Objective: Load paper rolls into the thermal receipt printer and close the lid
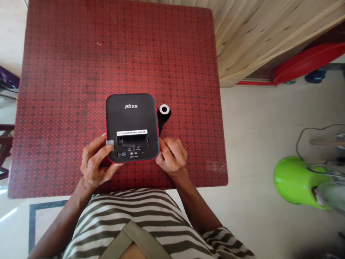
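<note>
A black receipt printer (130,117) with a red rim sits in front of me at the table's near side; whether it rests on the tabletop or is raised a little cannot be told. My left hand (94,162) grips its left edge, with a finger over a small grey tab (110,144) near the corner. Curled against the lower right side of the printer are the fingers of my right hand (172,154). Just beyond that hand lies a small dark object with a white ring-shaped end (164,109), partly hidden behind the printer.
The table (161,54) has a red patterned cover. A wood-grain panel (248,32) stands beyond its right far corner. On the floor to the right are a green bucket (291,181), a cable and a large red round object (307,61).
</note>
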Action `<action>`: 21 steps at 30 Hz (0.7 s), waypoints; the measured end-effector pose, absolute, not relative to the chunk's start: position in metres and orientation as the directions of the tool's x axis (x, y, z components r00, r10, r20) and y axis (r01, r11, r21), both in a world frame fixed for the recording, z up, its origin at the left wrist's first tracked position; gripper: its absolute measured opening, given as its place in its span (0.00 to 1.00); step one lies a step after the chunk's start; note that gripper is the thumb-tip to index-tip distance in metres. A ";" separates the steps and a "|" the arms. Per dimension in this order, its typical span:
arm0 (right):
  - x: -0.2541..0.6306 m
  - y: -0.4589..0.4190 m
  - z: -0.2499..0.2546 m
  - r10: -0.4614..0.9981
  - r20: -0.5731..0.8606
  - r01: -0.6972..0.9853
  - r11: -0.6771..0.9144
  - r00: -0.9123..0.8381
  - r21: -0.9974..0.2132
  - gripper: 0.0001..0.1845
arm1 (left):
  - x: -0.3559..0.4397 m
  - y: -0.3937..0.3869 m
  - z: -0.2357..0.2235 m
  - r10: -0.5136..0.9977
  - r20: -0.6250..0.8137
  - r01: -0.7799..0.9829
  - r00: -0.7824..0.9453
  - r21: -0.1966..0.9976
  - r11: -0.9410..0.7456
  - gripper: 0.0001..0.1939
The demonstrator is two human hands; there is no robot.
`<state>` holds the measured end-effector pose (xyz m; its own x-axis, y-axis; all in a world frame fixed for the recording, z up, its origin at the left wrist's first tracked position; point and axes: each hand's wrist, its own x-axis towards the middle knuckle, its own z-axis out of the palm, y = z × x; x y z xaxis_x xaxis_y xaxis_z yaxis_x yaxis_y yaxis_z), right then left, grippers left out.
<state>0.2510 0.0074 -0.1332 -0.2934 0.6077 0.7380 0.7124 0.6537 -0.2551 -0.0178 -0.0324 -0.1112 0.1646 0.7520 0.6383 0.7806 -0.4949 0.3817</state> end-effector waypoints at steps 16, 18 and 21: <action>0.255 0.020 -0.122 0.803 0.593 0.670 0.407 0.061 -0.621 0.13 | -0.018 -0.028 -0.111 0.723 0.675 0.744 0.148 0.406 -0.532 0.33; 0.255 0.021 -0.122 0.811 0.579 0.660 0.392 0.081 -0.641 0.13 | -0.019 -0.027 -0.110 0.729 0.668 0.720 0.146 0.434 -0.542 0.34; 0.255 0.021 -0.123 0.816 0.568 0.655 0.371 0.108 -0.658 0.12 | -0.021 -0.027 -0.110 0.743 0.656 0.689 0.130 0.479 -0.544 0.34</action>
